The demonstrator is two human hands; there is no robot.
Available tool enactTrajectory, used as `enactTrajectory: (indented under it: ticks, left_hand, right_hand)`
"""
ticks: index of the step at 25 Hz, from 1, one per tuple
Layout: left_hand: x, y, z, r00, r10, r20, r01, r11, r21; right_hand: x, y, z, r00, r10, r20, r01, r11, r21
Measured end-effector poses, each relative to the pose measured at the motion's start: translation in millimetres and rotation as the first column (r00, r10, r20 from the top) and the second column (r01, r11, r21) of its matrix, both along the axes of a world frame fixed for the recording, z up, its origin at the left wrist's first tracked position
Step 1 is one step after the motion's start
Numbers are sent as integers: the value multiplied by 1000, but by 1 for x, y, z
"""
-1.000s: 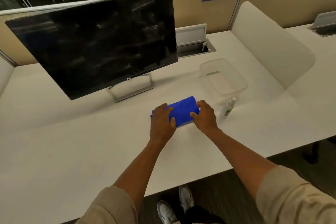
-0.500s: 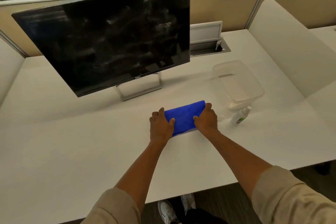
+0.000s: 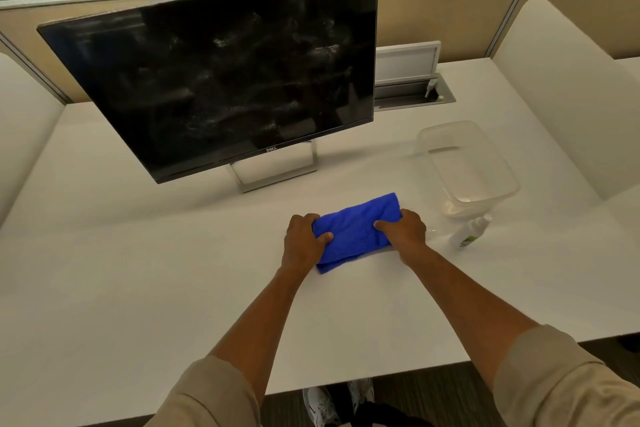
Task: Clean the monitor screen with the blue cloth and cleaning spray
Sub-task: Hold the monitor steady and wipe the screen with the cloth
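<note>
A folded blue cloth (image 3: pixel 356 230) lies on the white desk (image 3: pixel 138 288) in front of the monitor. My left hand (image 3: pixel 304 242) grips its left end and my right hand (image 3: pixel 405 231) grips its right end, thumbs on top. The black monitor (image 3: pixel 221 80) stands tilted behind it, and its dark screen shows whitish smears. A small white spray bottle (image 3: pixel 471 231) lies on its side just to the right of my right hand.
A clear plastic tub (image 3: pixel 465 166) stands behind the bottle at the right. A cable box with a raised lid (image 3: pixel 408 80) sits at the back. Beige partitions close the desk's back, and a white divider (image 3: pixel 561 87) rises on the right.
Both hands have closed tighter on the ends of the cloth, which looks folded narrower. The camera has shifted, so the scene sits further right in view.
</note>
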State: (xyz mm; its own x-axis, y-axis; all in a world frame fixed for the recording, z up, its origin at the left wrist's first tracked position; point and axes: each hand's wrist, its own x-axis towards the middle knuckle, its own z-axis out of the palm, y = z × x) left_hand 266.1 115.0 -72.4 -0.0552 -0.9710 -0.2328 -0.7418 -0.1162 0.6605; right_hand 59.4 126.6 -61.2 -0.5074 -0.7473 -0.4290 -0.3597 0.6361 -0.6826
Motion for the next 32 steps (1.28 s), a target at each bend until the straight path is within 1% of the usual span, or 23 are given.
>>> enactTrajectory:
  ticks: [3, 5, 7, 9, 10, 12, 13, 15, 17, 19, 21, 23, 24, 26, 27, 29, 30, 32]
  left_hand:
    - [-1, -1, 0, 1000, 10, -16, -10, 1000, -11]
    - [-1, -2, 0, 999, 15, -28, -15, 1000, -2]
    - [0, -4, -1, 999, 8, -36, -8, 1000, 19]
    - [2, -5, 0, 999, 13, -44, -12, 999, 37]
    - [3, -5, 1, 998, 25, -58, -23, 999, 42]
    - [7, -5, 2, 994, 56, -96, -51, 997, 54]
    - [8, -4, 4, 991, 69, -110, -63, 996, 63]
    - [11, -3, 6, 985, 107, -135, -95, 991, 90]
    - [15, -1, 7, 971, 158, -177, -140, 984, 114]
    - [20, 3, 10, 945, 208, -253, -181, 975, 126]
    - [25, 5, 16, 894, 260, -365, -212, 963, 167]
    - [31, 6, 23, 821, 315, -476, -229, 946, 231]
    - [34, 5, 28, 778, 341, -527, -234, 937, 260]
    - [39, 3, 40, 686, 376, -623, -225, 924, 310]
    - [42, 0, 46, 643, 381, -664, -210, 922, 325]
    - [47, -5, 60, 553, 385, -739, -161, 920, 358]
    - [50, -8, 67, 515, 389, -764, -137, 917, 375]
    - [55, -13, 77, 475, 396, -786, -102, 912, 398]
  right_hand:
    - [-1, -3, 0, 998, -5, 59, 8, 998, -63]
    - [1, -5, 1, 992, -43, 120, 54, 995, -89]
    - [2, -6, 0, 974, -102, 200, 126, 986, -110]
    - [2, -8, -1, 941, -147, 306, 182, 979, -91]
    - [2, -9, -2, 919, -146, 365, 185, 980, -72]
    - [1, -12, -2, 888, -87, 452, 125, 991, -56]
    - [1, -14, -1, 883, -41, 467, 83, 994, -70]
    - [4, -20, 3, 892, 53, 450, 9, 991, -134]
    - [9, -26, 6, 891, 104, 442, -17, 980, -196]
    - [16, -32, 13, 864, 123, 488, -13, 975, -223]
    - [24, -39, 24, 838, 157, 522, -35, 971, -236]
    - [32, -46, 39, 814, 225, 535, -80, 956, -281]
    - [36, -49, 47, 791, 278, 544, -111, 941, -320]
    - [44, -55, 63, 714, 413, 565, -182, 889, -419]
    - [48, -57, 70, 679, 485, 552, -224, 852, -473]
    - [58, -60, 79, 661, 594, 459, -301, 770, -563]
    - [64, -60, 82, 664, 621, 416, -321, 740, -592]
    - [78, -60, 83, 670, 626, 399, -299, 719, -628]
